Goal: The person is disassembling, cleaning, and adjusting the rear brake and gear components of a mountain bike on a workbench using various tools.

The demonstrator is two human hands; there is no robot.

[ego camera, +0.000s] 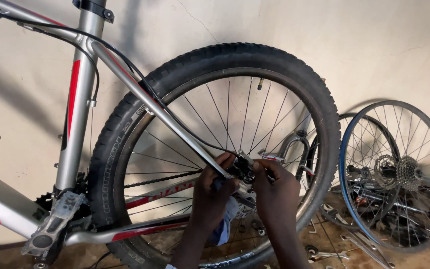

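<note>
Left hand (210, 192), holding a blue cloth (223, 224), and right hand (274, 192) close fingers on the rear hub (244, 172) of the mounted rear wheel (215, 65); work apparently midway, wheel still fitted.

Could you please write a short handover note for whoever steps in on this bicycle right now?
Left hand: at the rear hub, fingers closed on a small part there, with a blue cloth below it.
Right hand: fingertips pinching at the same hub from the other side.
The rear wheel sits in the frame, chain on.
Loose wheels lean on the wall to the right.
Hub work is unfinished; what remains cannot be told.
</note>
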